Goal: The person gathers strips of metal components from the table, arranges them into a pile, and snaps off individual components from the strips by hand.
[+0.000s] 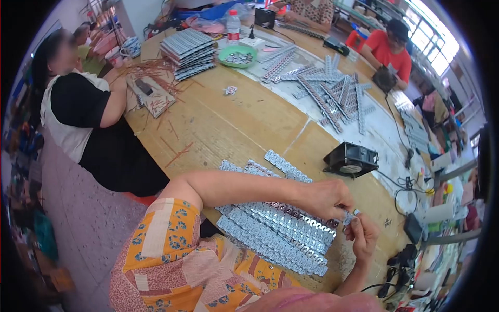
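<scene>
Left hand [328, 199] and right hand [365, 234] both have their fingers closed on a small metal piece [349, 217], just off the right end of the strips [275, 236] laid across the table [208, 136], near a black fan [351, 160] whose round label is too small to read. Farther back, a green bowl [222, 61] holds loose metal bits [239, 57], and near it stands a clear, red-capped bottle [233, 23], its red-and-white label illegible, with stacked sheets [188, 49] to the left.

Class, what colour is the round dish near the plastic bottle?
The dish is light green, as the head view shows.
</scene>
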The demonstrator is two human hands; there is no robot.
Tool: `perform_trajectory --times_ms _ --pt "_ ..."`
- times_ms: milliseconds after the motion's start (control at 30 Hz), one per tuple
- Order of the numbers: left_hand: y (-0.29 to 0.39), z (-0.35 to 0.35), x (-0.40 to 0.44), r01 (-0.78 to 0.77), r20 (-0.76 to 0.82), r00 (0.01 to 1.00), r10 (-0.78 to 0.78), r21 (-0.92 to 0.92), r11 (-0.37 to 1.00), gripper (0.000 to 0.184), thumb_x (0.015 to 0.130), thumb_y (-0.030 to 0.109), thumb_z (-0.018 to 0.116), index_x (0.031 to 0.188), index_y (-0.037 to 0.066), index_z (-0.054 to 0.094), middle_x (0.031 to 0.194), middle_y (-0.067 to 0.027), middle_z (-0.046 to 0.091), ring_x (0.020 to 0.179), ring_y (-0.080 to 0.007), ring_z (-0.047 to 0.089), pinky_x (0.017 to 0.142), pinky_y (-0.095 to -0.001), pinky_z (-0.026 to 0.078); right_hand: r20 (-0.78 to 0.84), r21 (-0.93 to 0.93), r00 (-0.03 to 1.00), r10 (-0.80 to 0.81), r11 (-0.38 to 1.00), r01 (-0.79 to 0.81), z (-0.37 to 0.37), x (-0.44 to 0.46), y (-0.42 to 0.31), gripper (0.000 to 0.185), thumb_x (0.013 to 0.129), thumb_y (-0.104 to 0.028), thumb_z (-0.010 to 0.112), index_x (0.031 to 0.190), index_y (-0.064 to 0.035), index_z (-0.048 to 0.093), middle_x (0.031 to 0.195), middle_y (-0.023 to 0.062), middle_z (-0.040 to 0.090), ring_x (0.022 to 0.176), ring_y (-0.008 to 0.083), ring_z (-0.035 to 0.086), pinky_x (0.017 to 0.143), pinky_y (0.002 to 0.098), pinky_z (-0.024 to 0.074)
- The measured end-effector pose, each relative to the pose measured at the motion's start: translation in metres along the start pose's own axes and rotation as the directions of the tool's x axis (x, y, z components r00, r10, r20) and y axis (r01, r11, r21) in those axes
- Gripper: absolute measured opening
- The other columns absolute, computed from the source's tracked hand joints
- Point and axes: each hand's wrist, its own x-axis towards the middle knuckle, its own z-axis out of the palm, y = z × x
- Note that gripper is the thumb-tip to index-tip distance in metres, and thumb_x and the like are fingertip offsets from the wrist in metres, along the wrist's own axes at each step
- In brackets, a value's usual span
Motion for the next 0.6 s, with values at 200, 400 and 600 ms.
perform_trajectory --times_ms 200,400,600 --pt "0.001 -0.002 0.003 0.046 0.016 0.999 -0.044 -0.140 0.989 0.016 0.078 0.013 0.069 0.075 -0.003 0.065 0.066 -0.0163 0.067 0.056 -0.0233 0.063 0.054 -0.0379 0.047 -0.004 -0.210 0.991 -0.134 0.969 0.130 -0.003 -0.002 -0.009 0.037 0.104 -0.028 0.054 0.080 -0.0010 0.062 0.066 0.0017 0.057 0.052 0.0081 0.051 0.046 0.0238 0.0381" --pt "0.012 -0.010 0.001 0.184 0.155 0.981 -0.120 -0.517 0.836 0.014 0.086 0.012 0.068 0.077 0.001 0.069 0.063 -0.0022 0.066 0.056 -0.0068 0.060 0.051 -0.0267 0.047 0.027 0.395 0.979 0.204 0.897 -0.198 0.006 -0.003 0.002 0.025 0.095 -0.020 0.060 0.075 -0.0033 0.059 0.064 0.0027 0.058 0.049 0.0098 0.051 0.045 0.0244 0.0381" --pt "0.007 -0.006 0.008 0.205 -0.029 0.974 -0.226 -0.320 0.925 0.009 0.090 0.005 0.068 0.096 -0.001 0.070 0.080 -0.0047 0.072 0.071 -0.0071 0.066 0.061 -0.0249 0.053 -0.030 0.688 0.958 0.285 0.701 -0.187 0.008 0.011 0.004 0.028 0.103 -0.023 0.056 0.083 -0.0040 0.060 0.066 0.0018 0.058 0.051 0.0082 0.051 0.048 0.0230 0.0398"
